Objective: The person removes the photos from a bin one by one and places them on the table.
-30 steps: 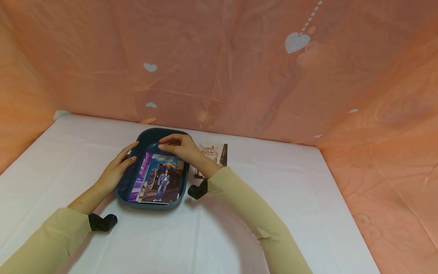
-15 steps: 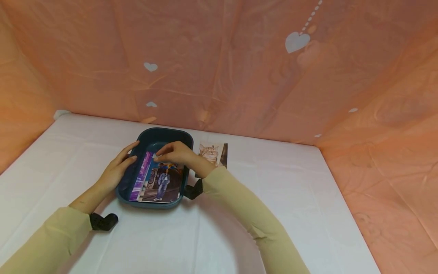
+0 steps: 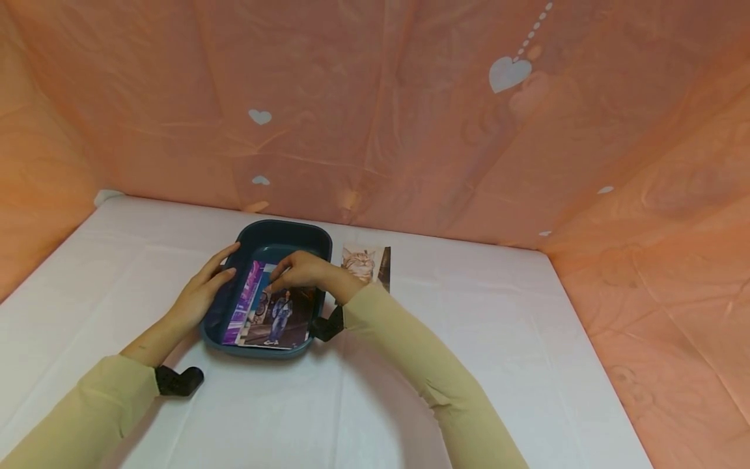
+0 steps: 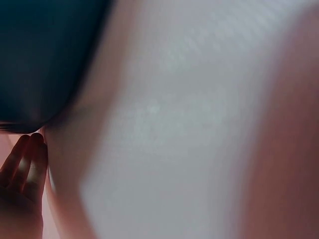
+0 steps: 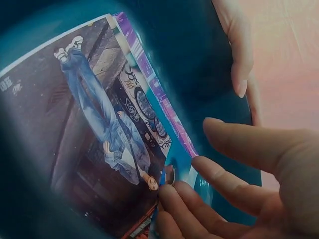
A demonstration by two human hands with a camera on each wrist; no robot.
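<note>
A dark teal tray (image 3: 275,233) sits on the table with a stack of overlapping photos in its near part. The top photo (image 3: 287,326) shows a person in denim; a purple-edged photo (image 5: 167,112) and a blue strip stick out along its side. My left hand (image 3: 199,293) grips the tray's left wall, thumb over the rim and fingers outside. Over the stack is my right hand (image 3: 305,270), its fingertips right at the top photo's far end. In the right wrist view its thumb and index finger are spread apart, with nothing between them.
A cat photo (image 3: 359,260) lies on the white tablecloth (image 3: 469,339) just right of the tray, partly behind the right wrist. Peach curtains (image 3: 381,130) with white hearts hang behind and at the sides.
My right hand has come down from the tray's far part onto the photo stack, toward me. The left hand keeps its place on the tray wall.
</note>
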